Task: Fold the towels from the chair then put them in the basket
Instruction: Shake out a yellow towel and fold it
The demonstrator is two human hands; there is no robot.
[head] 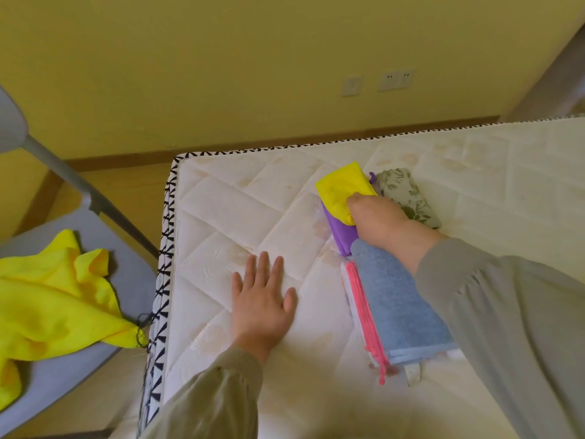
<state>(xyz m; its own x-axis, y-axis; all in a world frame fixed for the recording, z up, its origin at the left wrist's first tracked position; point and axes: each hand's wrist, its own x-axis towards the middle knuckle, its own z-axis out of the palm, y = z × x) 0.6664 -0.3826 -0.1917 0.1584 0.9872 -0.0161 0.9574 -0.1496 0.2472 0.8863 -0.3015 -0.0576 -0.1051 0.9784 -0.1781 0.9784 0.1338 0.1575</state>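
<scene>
Right hand [376, 220] grips the folded yellow towel [343, 185] atop the purple towel [342, 237].

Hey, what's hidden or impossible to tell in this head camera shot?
- Basket: nowhere in the head view.
- Right hand grip on folded yellow towel: fingertips hidden under the hand itself.
- Floral cloth: partly behind that hand.
- Unfolded yellow towel on the chair: cut off by left edge.
</scene>
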